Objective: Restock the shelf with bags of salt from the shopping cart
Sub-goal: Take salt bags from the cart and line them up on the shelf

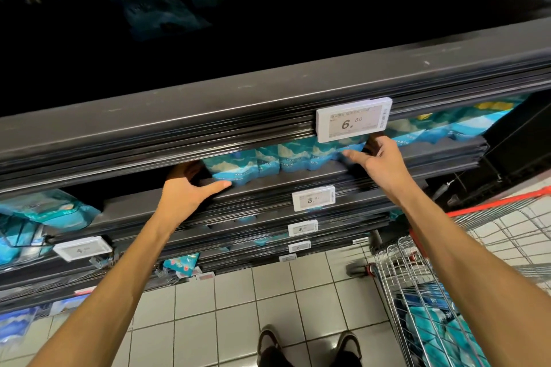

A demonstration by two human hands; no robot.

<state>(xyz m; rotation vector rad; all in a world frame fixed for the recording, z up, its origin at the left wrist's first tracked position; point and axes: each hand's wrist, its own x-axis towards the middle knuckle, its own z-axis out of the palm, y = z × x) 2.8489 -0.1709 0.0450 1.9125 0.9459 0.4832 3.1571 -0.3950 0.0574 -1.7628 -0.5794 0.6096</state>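
- Blue-and-white bags of salt [269,159] are lined up upright in a row on the shelf [268,185], just under the ledge carrying the price tag marked 6.80 [353,119].
- At the left end of the row, the left hand [186,191] is laid against the outermost bag; its thumb is stretched out along the shelf edge to the bag's lower corner, while the fingers reach behind into shadow, so how far this grip is closed cannot be told.
- At the right end, the right hand [380,158] is set against the bags with the thumb extended to the left and the fingers straight, partly hidden under the tag; nothing is clasped by it.
- More bags of the same blue are seen further right on the shelf and on the lower shelves at left.
- Further blue bags are held in the wire shopping cart [423,283] at lower right, which is trimmed in red.
- Pale floor tiles [238,301] and two dark shoes [310,345] are seen below.
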